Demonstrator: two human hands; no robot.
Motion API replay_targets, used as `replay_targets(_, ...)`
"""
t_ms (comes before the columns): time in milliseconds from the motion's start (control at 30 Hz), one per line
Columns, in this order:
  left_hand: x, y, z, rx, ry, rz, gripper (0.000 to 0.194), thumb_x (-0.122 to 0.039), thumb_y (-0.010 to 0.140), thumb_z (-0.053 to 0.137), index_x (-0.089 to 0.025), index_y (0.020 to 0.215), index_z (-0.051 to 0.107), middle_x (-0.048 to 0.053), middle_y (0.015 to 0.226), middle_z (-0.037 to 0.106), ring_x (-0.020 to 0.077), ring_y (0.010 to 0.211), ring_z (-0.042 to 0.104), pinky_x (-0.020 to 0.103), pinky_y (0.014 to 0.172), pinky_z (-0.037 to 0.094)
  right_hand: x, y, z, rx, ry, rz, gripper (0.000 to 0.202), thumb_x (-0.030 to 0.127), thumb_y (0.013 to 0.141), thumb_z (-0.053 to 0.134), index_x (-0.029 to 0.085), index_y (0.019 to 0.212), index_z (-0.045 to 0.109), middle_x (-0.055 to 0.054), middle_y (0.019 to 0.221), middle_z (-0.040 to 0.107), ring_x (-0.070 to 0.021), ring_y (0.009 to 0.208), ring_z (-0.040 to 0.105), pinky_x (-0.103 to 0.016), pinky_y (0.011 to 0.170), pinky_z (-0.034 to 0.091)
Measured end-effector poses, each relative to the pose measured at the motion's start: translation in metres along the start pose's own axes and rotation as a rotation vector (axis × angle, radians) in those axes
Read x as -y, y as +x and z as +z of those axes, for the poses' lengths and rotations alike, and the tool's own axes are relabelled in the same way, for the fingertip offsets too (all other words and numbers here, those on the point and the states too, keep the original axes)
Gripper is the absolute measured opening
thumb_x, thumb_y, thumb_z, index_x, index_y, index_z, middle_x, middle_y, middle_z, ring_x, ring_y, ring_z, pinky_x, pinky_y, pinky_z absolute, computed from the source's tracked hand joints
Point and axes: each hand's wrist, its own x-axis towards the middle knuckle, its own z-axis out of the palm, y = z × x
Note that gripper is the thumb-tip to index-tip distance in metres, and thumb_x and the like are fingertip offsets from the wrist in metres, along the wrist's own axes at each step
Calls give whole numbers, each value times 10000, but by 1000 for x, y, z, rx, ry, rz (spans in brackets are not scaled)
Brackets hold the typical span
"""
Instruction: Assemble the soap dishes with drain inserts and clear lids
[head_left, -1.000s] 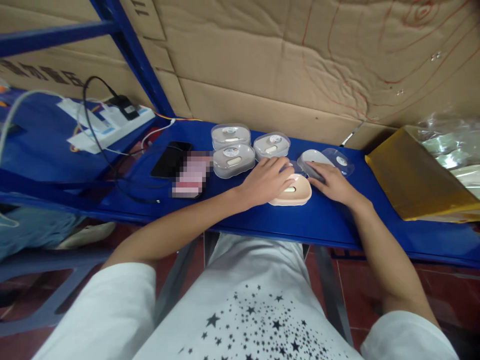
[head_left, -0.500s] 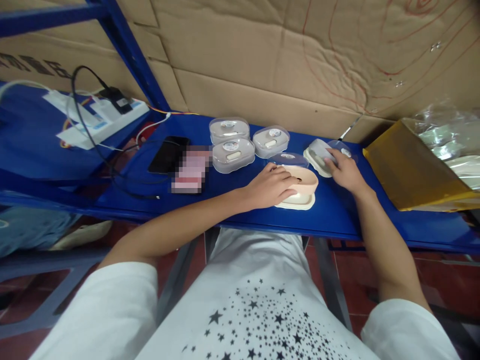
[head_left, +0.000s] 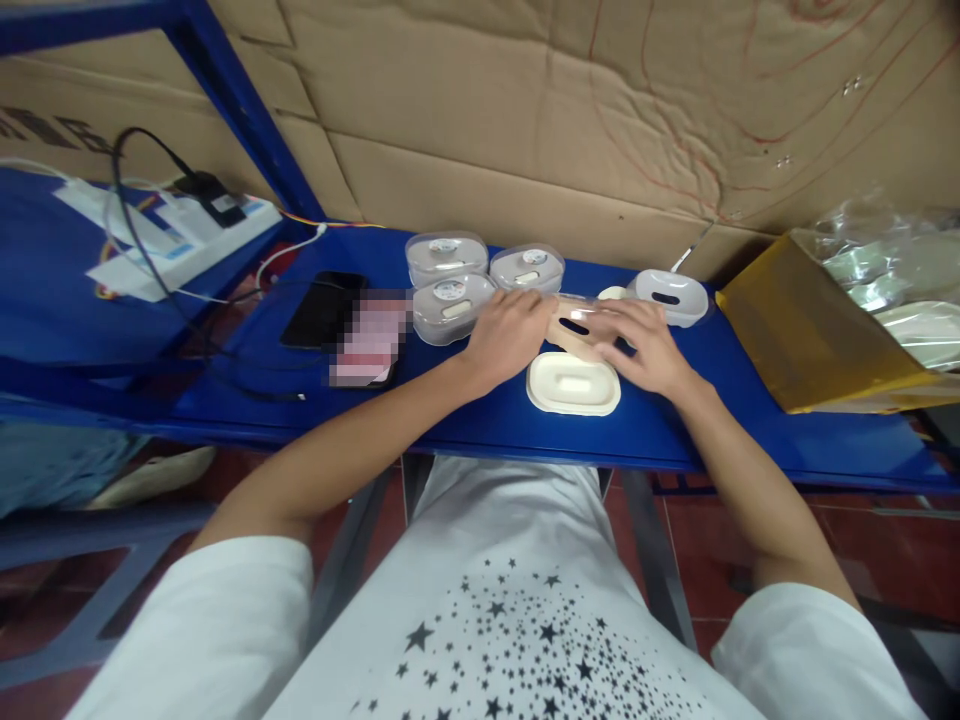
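Note:
Between my two hands is a peach oval cover (head_left: 574, 328) with a dark slot in its top; clear plastic shows along its far edge. My left hand (head_left: 511, 335) grips the cover's left end. Curled over its right end is my right hand (head_left: 641, 342), fingers on the top. Just nearer to me, a cream oval tray (head_left: 574, 384) with a raised middle lies flat on the blue table. Beyond my right hand sits a greyish-white slotted cover (head_left: 673, 297). A second cream piece (head_left: 613, 293) shows only partly behind my fingers.
Several clear-lidded oval boxes, one of them a labelled box (head_left: 450, 310), stand left of my hands. Farther left lie a phone (head_left: 324, 310), a blurred pink item (head_left: 371, 340) and a power strip (head_left: 187, 250) with cables. A yellow-taped carton (head_left: 817, 330) stands right; cardboard (head_left: 465, 120) backs the table.
The peach cover has been lifted off the cream tray and moved away from me. My right hand has left the whitish cover, now farther right, and joined my left on the peach one.

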Motion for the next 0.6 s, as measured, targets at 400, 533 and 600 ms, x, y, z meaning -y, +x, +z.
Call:
replay_targets(400,61,3,-9,184,46,-215,700,-377,955,741,-181,1591,526,237,1544,598,474,1442,539,676,1196,392,-8,16,-12,-104,-135,120,383,239,1037,429,241,1297,709,-130,1424,726,-388,1388,604,-643,1179,373)
replay_targets(533,60,5,-16,245,-127,-61,816,-421,922,793,-235,1647,468,202,1691,458,415,1573,436,626,1286,333,-14,84,3,58,-48,-14,539,267,1020,554,298,1557,583,-78,1691,533,-412,1557,460,-681,1247,324)
replay_targets(600,66,4,-22,278,-156,-54,923,-481,866,854,-270,1664,442,195,1738,393,436,1611,374,670,1291,298,-26,122,22,153,-34,-27,668,353,987,697,283,1627,521,-107,1776,408,-457,1616,365,-751,1244,293)
